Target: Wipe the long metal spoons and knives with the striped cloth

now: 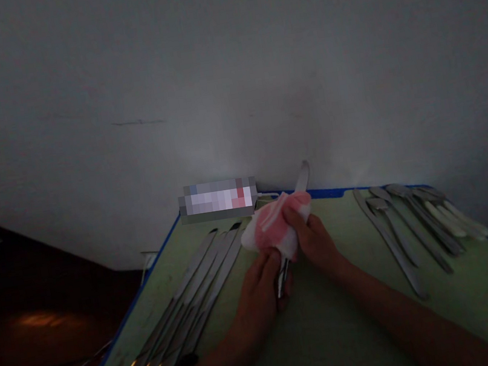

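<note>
Knife [302,178] is held up over the table [350,338], tip toward the wall [228,75]. Left hand [257,284] closed on the handle [282,284]; right hand [320,244] clamps pink-and-white cloth [271,225] around the blade. Looks like a wiping step on 1 knife. Next move likely calls for a steady handle and fingers [293,218] clear of the edge.

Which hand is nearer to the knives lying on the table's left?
Left. The left hand is just right of the lying knives, holding another knife; the right hand is farther right, gripping the pink-and-white cloth.
</note>
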`<state>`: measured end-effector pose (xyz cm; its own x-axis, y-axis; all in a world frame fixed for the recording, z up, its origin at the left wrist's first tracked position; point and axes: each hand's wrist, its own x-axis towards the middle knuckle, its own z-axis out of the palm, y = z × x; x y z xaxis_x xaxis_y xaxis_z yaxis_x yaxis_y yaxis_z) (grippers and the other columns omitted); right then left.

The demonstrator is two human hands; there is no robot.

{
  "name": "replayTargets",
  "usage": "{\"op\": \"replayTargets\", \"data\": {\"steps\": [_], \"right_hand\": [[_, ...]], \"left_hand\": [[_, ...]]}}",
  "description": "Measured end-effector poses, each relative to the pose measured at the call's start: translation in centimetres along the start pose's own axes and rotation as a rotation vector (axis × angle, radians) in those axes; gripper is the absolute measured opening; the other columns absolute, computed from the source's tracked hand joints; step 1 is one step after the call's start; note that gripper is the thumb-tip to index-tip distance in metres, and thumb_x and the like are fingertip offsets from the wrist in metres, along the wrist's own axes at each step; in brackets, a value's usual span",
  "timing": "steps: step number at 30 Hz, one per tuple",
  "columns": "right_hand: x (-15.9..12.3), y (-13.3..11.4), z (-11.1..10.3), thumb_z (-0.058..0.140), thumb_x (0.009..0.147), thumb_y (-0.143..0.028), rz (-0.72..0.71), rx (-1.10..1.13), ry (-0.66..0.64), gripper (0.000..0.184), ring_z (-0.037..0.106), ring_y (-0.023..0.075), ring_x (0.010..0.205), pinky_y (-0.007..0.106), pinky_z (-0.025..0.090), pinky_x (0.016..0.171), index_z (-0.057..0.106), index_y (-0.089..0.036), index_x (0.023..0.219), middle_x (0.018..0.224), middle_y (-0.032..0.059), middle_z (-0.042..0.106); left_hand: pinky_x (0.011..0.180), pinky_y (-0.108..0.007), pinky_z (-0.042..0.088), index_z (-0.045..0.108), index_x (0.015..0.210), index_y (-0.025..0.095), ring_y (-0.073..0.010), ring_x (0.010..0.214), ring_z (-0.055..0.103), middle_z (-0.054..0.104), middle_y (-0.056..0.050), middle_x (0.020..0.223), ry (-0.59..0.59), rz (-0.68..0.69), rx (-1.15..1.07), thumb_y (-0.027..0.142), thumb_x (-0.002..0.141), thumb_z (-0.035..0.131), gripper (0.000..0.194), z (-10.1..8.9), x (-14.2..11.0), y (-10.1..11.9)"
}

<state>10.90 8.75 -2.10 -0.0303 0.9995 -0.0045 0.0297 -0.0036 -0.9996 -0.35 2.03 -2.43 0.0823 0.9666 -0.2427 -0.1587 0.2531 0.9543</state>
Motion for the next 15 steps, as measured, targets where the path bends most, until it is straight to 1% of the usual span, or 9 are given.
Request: {"op": "replayTargets", "data": {"steps": [3,5,7,10,12,14,15], "right_hand": [[0.2,0.4,0.6,0.049,0.073,-0.059,0.024,-0.006,-0.034,0.045,0.035,0.0074,0.042,0.021,0.026,0.039,0.044,-0.018,0.056,0.046,-0.0039,0.042],[0.3,0.6,0.6,0.051,0.072,-0.061,0.071,-0.017,-0.040,0.046,0.037,0.0077,0.042,0.021,0.027,0.039,0.046,-0.018,0.056,0.047,-0.0035,0.044],[0.4,0.7,0.2,0.050,0.071,-0.063,0.135,-0.022,-0.023,0.048,0.040,0.0085,0.043,0.021,0.029,0.040,0.049,-0.017,0.058,0.048,-0.0029,0.047],[0.8,1.1,-0.4,0.045,0.072,-0.068,0.218,-0.017,0.035,0.053,0.046,0.0112,0.045,0.023,0.033,0.043,0.054,-0.017,0.059,0.047,-0.0014,0.051],[1.2,1.4,-0.9,0.044,0.072,-0.068,0.255,-0.013,0.110,0.053,0.048,0.0125,0.046,0.024,0.035,0.044,0.056,-0.017,0.061,0.048,-0.0006,0.053],[1.5,1.6,-1.4,0.047,0.071,-0.067,0.276,0.014,0.184,0.052,0.047,0.0123,0.045,0.024,0.033,0.043,0.057,-0.017,0.062,0.049,-0.0003,0.053],[1.7,1.6,-1.6,0.048,0.071,-0.067,0.281,0.032,0.200,0.051,0.045,0.0119,0.044,0.024,0.032,0.042,0.057,-0.017,0.062,0.048,-0.0004,0.052]], "left_hand": [[0.034,-0.016,0.022,0.043,0.073,0.019,-0.0062,0.034,0.029,0.037,0.009,0.044,-0.028,-0.055,-0.061,0.041,0.087,0.042,0.025,0.0,0.0,-0.2],[0.032,-0.016,0.021,0.042,0.075,0.020,-0.0061,0.034,0.025,0.035,0.010,0.044,-0.044,-0.113,-0.112,0.043,0.086,0.043,0.025,-0.1,0.1,-0.3],[0.032,-0.016,0.021,0.044,0.077,0.021,-0.0061,0.034,0.025,0.035,0.010,0.045,-0.058,-0.161,-0.113,0.044,0.085,0.044,0.025,-0.2,0.0,-0.3],[0.035,-0.016,0.022,0.047,0.084,0.019,-0.0062,0.037,0.027,0.036,0.010,0.046,-0.077,-0.177,-0.042,0.044,0.086,0.043,0.025,-0.2,-0.4,-0.1],[0.038,-0.017,0.023,0.048,0.084,0.018,-0.0061,0.039,0.029,0.037,0.009,0.048,-0.071,-0.161,0.017,0.044,0.087,0.043,0.026,-0.1,-0.8,0.2],[0.039,-0.017,0.025,0.047,0.085,0.017,-0.0063,0.041,0.030,0.036,0.009,0.049,-0.107,-0.166,0.059,0.045,0.088,0.041,0.028,0.0,-1.1,0.5],[0.040,-0.017,0.026,0.048,0.085,0.017,-0.0064,0.042,0.031,0.036,0.009,0.049,-0.126,-0.174,0.081,0.045,0.088,0.041,0.029,0.1,-1.2,0.6]]}}
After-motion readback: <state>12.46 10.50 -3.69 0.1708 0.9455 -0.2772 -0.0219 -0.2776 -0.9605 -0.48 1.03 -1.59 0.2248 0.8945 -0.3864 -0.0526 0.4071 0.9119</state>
